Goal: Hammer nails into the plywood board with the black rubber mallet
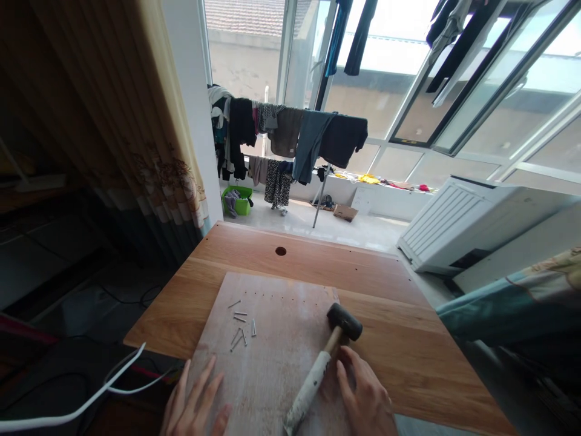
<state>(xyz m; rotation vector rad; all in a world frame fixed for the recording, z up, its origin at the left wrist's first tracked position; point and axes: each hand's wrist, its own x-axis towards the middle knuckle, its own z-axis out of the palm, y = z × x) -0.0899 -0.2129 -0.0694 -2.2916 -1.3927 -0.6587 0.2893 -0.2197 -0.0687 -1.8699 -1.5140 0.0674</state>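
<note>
A pale wooden board (272, 351) lies on the brown table (385, 290). Several silver nails (240, 327) are scattered over its left half, below a row of small dark holes. On the board's right side rests a hammer (318, 375), its black head up and right, its whitish handle pointing down and left. My left hand (195, 402) lies on the board's lower left edge with fingers spread, holding nothing. Beside the hammer, my right hand (365, 396) rests at the right edge of the board, fingers apart and not round the handle.
A round hole (281, 251) pierces the table's far part. White cable (82, 412) loops at the lower left. Beyond the table stand a rack of hanging clothes (308, 139), a green basket (244, 206) and a white cabinet (458, 224). Curtains hang on both sides.
</note>
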